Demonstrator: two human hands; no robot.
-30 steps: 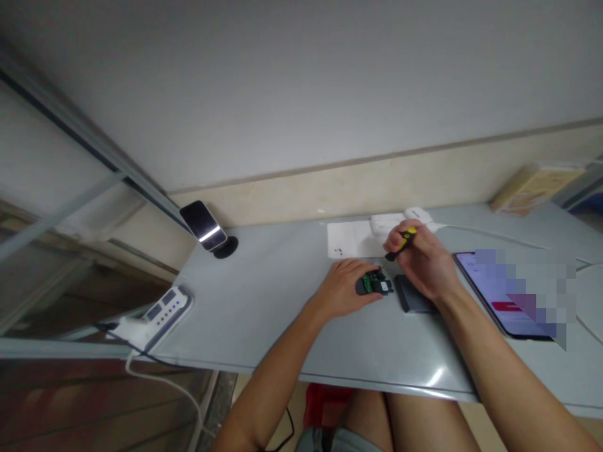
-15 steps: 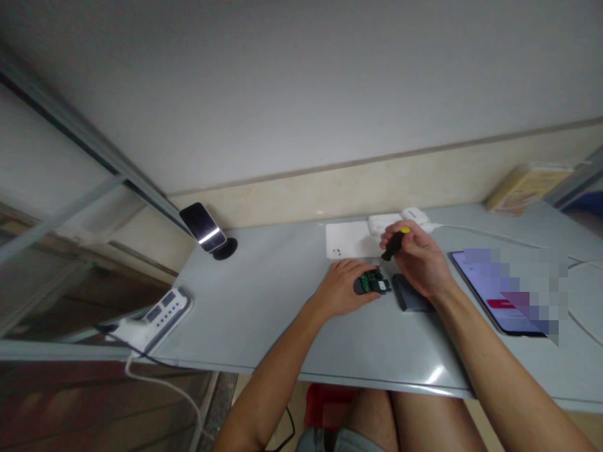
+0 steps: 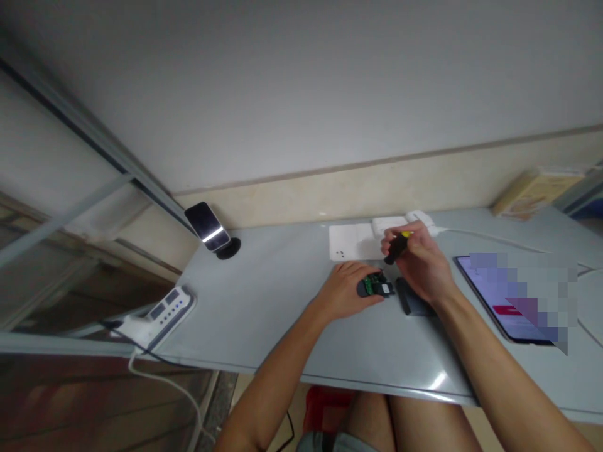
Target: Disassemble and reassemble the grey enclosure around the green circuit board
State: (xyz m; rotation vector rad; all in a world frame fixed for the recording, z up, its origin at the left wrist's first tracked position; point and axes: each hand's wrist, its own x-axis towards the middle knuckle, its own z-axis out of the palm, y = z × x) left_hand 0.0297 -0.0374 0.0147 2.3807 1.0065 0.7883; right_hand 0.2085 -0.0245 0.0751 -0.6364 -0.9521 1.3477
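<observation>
My left hand (image 3: 347,289) grips a small black device with an exposed green circuit board (image 3: 373,284), thumb and fingers closed about its sides on the grey table. In my right hand (image 3: 419,260) is a screwdriver (image 3: 398,247) with a black and yellow handle, tilted down toward the board. Its tip is too small to make out. Under my right wrist lies a dark flat case-like piece (image 3: 414,299), partly covered. Behind my hands a white sheet (image 3: 353,240) carries several tiny dark bits, which look like screws (image 3: 340,253).
White adapters (image 3: 417,220) with a cable sit at the back. A tablet (image 3: 504,301) with a lit screen lies to the right, a yellowish box (image 3: 537,193) behind it. At left are a phone on a stand (image 3: 207,226) and a power strip (image 3: 169,314) at the edge.
The whole view has shifted slightly, so everything appears a little farther right and lower. Both hands keep their holds; the screwdriver still points down at the circuit board.
</observation>
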